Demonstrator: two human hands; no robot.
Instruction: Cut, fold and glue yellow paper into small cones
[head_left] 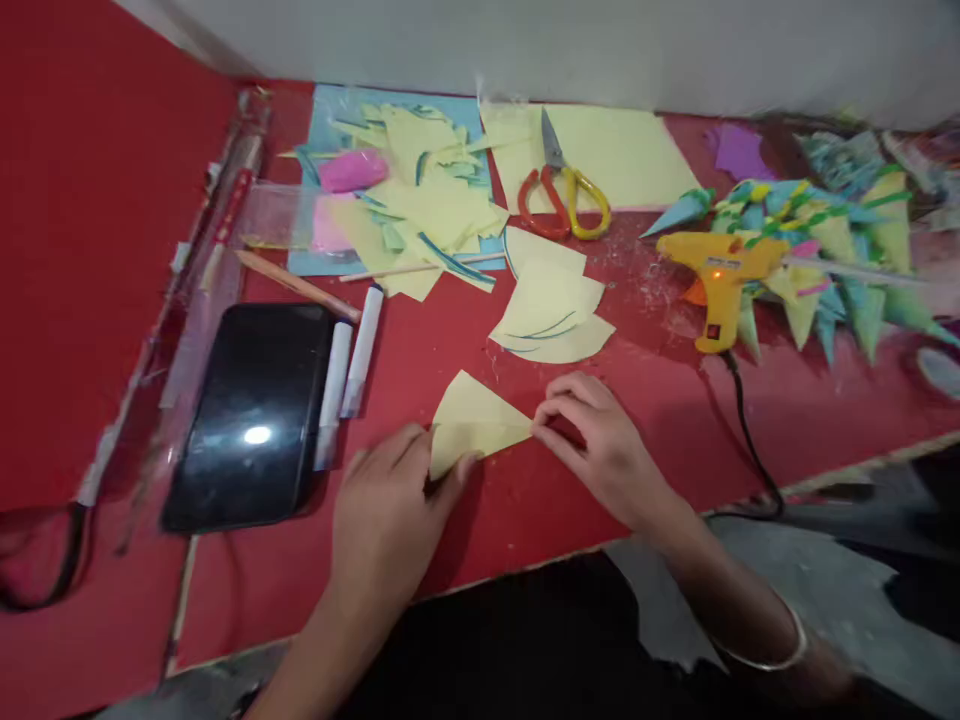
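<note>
A pale yellow paper wedge (pixel 474 425) lies just above the red tabletop, with a faint crease line across it. My left hand (pixel 394 500) grips its wide curved end between thumb and fingers. At the pointed tip, the thumb and fingertips of my right hand (pixel 592 440) pinch the paper. Beyond the wedge lies a small fanned stack of similar yellow paper wedges (pixel 555 310), some with blue pen lines along the curved edge. Scissors (pixel 559 185) with one red and one yellow handle rest behind that stack, partly on a yellow sheet (pixel 637 160).
A yellow glue gun (pixel 716 275) with its orange light on leans by a pile of paper cones (pixel 825 250) at right; its black cord (pixel 746 430) runs off the front edge. At left lie a black phone (pixel 251 415), two markers (pixel 363 350), a pencil (pixel 300 285) and paper scraps (pixel 427 190).
</note>
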